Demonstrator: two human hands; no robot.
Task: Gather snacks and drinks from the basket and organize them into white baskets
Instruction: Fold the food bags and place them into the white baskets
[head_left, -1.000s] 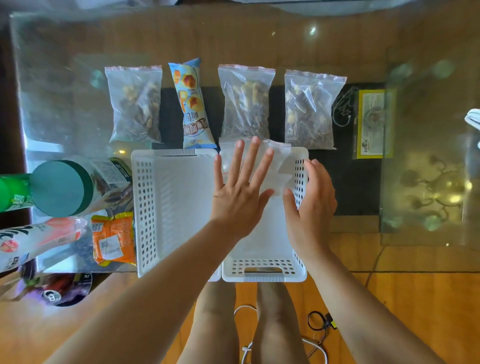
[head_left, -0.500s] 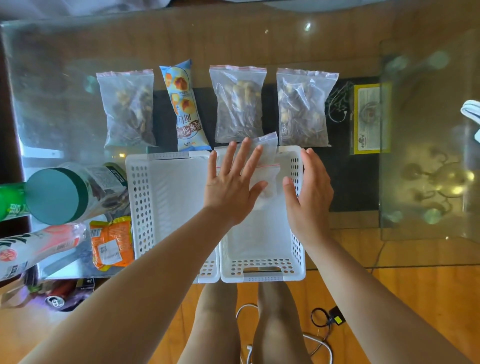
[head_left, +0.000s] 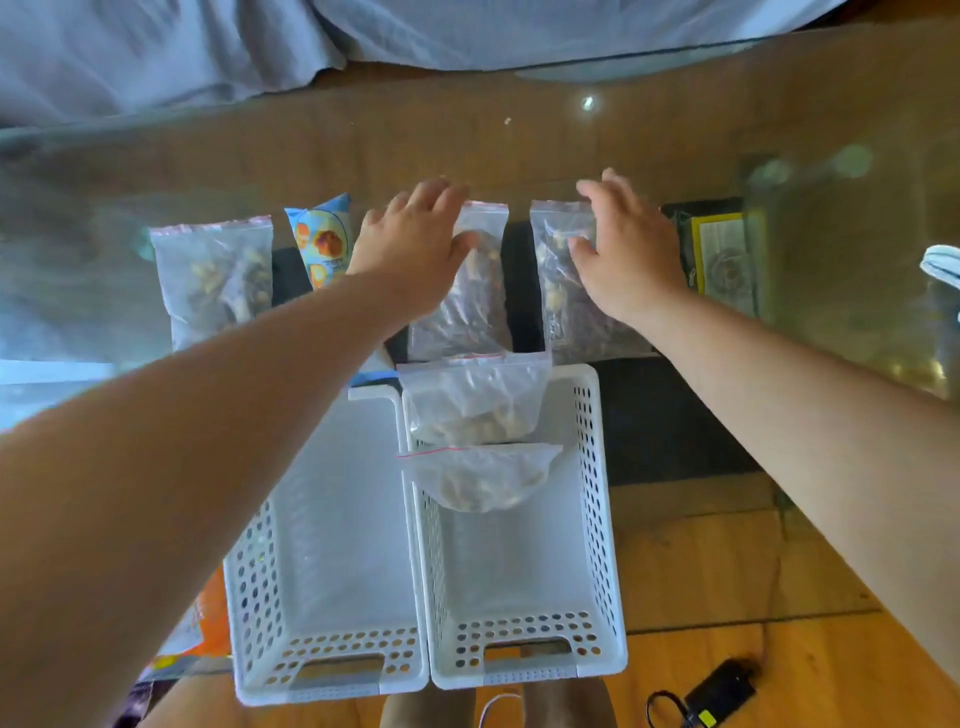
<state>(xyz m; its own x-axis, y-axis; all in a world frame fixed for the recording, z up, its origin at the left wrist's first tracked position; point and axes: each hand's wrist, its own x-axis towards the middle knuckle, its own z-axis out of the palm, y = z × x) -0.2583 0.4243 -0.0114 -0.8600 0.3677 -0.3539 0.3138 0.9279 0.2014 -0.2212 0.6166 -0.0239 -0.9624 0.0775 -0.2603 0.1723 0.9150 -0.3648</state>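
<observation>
Two white perforated baskets stand side by side at the near edge of the glass table, the left basket (head_left: 332, 660) with nothing visible in it. The right basket (head_left: 592, 519) holds two clear zip bags of snacks (head_left: 472, 402) (head_left: 480, 475) at its far end. Beyond them lie more zip bags. My left hand (head_left: 415, 249) rests with fingers apart over the middle zip bag (head_left: 467, 317). Over the right zip bag (head_left: 566, 306) is my right hand (head_left: 628, 254), also with spread fingers. A third zip bag (head_left: 215, 275) and a blue snack packet (head_left: 319, 239) lie further left.
An orange packet (head_left: 208, 618) peeks out left of the baskets under my arm. A yellow-framed card (head_left: 722, 254) lies at the right under the glass. A black charger and cable (head_left: 717, 691) sit on the wooden floor. Grey fabric (head_left: 208, 47) lies beyond the table.
Both hands left the right basket and reached forward onto the two zip bags beyond it. The view tilted up and forward; the cans at the left dropped out of sight.
</observation>
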